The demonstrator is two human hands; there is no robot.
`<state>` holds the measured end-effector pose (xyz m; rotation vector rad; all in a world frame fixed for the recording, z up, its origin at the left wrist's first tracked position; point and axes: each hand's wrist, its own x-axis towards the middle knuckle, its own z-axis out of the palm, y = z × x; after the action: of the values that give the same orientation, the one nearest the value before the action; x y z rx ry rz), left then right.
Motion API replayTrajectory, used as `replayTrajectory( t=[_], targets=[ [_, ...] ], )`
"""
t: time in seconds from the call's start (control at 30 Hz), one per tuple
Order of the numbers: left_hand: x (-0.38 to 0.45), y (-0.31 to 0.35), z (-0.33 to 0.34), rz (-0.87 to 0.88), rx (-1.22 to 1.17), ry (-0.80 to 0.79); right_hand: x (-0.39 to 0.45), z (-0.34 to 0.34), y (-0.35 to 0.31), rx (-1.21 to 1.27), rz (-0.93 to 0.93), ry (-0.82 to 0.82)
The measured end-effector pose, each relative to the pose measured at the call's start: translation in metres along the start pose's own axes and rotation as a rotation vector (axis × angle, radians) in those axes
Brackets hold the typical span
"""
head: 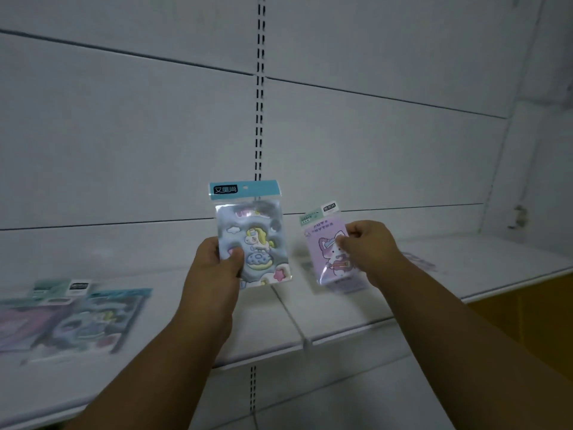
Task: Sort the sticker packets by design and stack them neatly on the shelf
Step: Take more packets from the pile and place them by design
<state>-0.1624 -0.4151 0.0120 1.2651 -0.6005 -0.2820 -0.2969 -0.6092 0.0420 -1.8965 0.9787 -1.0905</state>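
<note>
- Sticker packets are split between the person's hands and the shelf (310, 321): two are held up in the air and the others lie flat on the white board.
- Left hand (217, 262) grips the unicorn packet (252, 237) by its lower left corner, thumb across the front and fingers behind; the packet stands upright with its blue header card on top.
- Right hand (366, 246) pinches the pink cat packet (328, 252) at its right edge; this one tilts a little to the left and carries a green header.
- Both held packets hang above the shelf, just beside each other and apart, neither touching the board.
- On the left part of the shelf lies a blurred group (71, 318): a unicorn-style packet with a blue header overlaps a pinkish packet, and a green-headed one sits behind them. They look mixed and fanned, so this heap probably is not sorted yet, though the blur keeps that uncertain.
- Under and behind the right hand a packet lying flat (344, 285) seems to share the pink cat design, which suggests a pile of that design has begun there.
- Farther right a faint packet (421, 262) rests on the shelf; its design cannot be read.
- By these signs the task is in its early to middle part: the two designs are being told apart, the held pair is yet to be placed, and the left heap is yet to be separated and squared up.
</note>
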Motion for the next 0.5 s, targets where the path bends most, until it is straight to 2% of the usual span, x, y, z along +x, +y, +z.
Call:
replayTrajectory(
  t=[0.2, 0.37, 0.5],
  targets=[
    [0.001, -0.01, 0.065, -0.003, 0.023, 0.103, 0.065, -0.016, 0.049, 0.0, 0.085, -0.203],
    [-0.006, -0.016, 0.09, -0.022, 0.03, 0.158, 0.088, -0.008, 0.075, -0.216, 0.039, -0.358],
    [-0.009, -0.018, 0.097, -0.034, 0.041, 0.204, 0.086, -0.003, 0.077, -0.488, -0.053, -0.38]
  ],
)
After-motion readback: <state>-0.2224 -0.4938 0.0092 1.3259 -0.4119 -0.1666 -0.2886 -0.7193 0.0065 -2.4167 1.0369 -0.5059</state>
